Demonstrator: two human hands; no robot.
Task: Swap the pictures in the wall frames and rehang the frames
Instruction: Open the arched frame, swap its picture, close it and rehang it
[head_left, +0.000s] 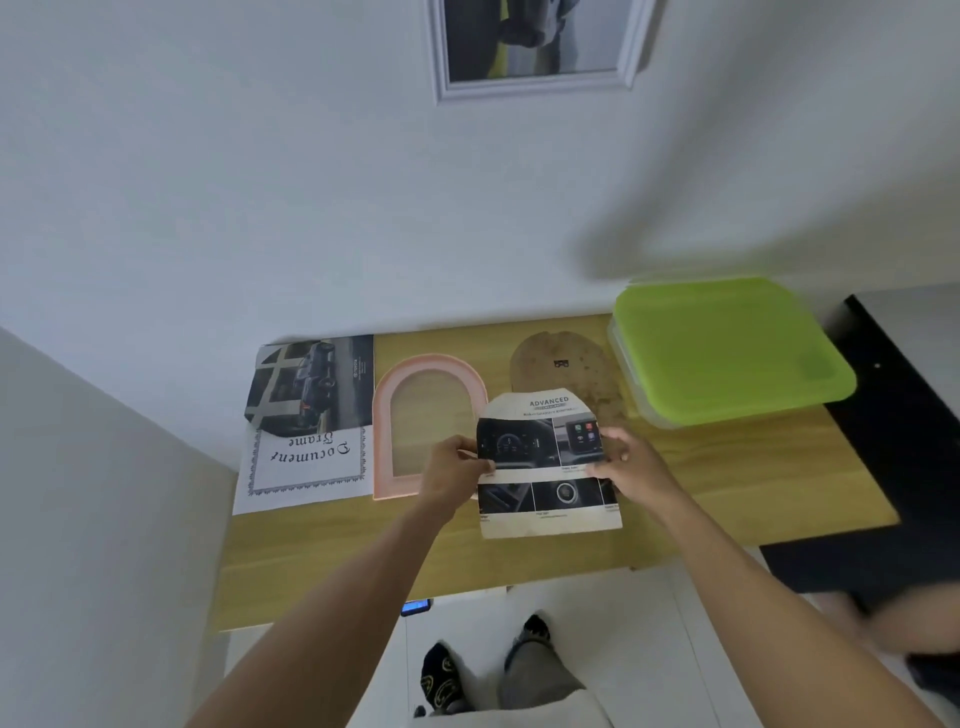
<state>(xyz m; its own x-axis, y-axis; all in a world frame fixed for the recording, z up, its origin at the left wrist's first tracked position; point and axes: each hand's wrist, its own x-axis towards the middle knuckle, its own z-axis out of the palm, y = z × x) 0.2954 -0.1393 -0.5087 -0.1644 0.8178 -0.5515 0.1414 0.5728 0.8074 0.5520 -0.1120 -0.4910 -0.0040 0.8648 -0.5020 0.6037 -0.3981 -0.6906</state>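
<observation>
Held picture: arch-topped printed sheet with car-interior photos (548, 462), raised just above the light wooden table (727, 493), near centre.
Left hand (454, 467): fingers pinch the sheet's left edge.
Right hand (631, 462): fingers pinch the sheet's right edge, thumb on the printed face.
Pink arched frame (384, 415): flat on the table, just left of the sheet.
Brown arched backing board (563, 364): flat, beyond the sheet.
Car brochure (311, 384): far left, overlapping the white "Document Frame" insert (306, 462).
Green-lidded plastic box (727, 348): far right.
White rectangular wall frame (535, 88): hanging on the wall above.
</observation>
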